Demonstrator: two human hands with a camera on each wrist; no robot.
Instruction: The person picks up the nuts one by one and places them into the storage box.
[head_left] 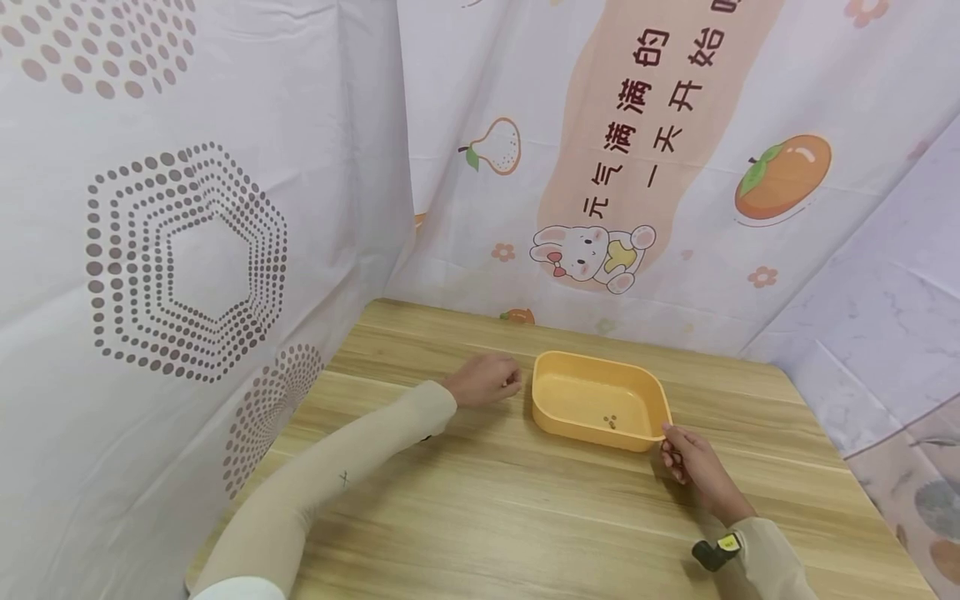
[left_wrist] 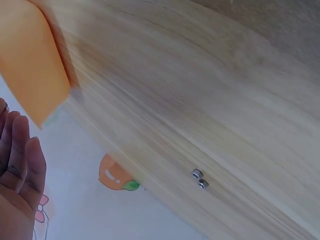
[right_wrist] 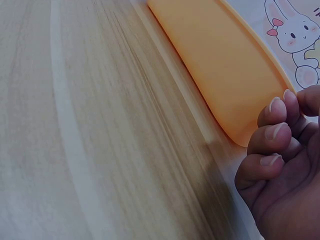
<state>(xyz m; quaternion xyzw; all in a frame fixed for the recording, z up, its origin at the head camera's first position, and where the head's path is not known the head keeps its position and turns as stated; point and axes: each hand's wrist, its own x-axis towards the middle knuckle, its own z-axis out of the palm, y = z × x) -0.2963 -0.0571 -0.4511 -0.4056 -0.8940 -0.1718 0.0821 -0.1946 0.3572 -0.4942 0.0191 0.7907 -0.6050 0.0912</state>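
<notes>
A shallow yellow-orange plastic bin point(head_left: 585, 400) sits on the wooden table, a few small metal pieces point(head_left: 612, 422) lying on its floor. My right hand point(head_left: 693, 462) pinches the rim at the bin's near right corner between thumb and index finger, the other fingers curled below, as the right wrist view shows. Off the bin's left end, my left hand point(head_left: 486, 380) is held with curled fingers. A small grey nut point(left_wrist: 5, 106) shows at its fingertips by the left wrist view's edge. Two metal nuts point(left_wrist: 200, 178) lie together on the table; the head view does not show them.
The wooden table point(head_left: 465, 500) reaches back to a printed cloth point(head_left: 465, 250) with fruit and a rabbit. Another white cloth point(head_left: 315, 208) hangs along the left side. A pale cloth point(head_left: 885, 333) borders the right.
</notes>
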